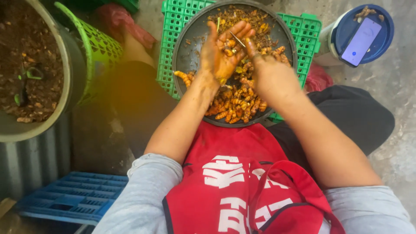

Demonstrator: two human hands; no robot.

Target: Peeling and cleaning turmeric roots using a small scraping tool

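Note:
A round dark metal pan (190,39) rests on a green plastic crate (173,17) and holds many orange turmeric pieces (236,102) and peel scraps. My left hand (223,54) is raised over the pan, palm up and stained yellow, cupping a small turmeric piece (229,48). My right hand (271,73) is beside it, gripping a thin small knife (237,40) whose blade points at the piece in the left palm.
A large grey pot of soil (65,65) stands at left, with a green basket (102,45) beside it. A blue-lidded container (342,30) with a phone (361,41) on top is at upper right. A blue crate (73,197) lies lower left. I wear a red apron (242,182).

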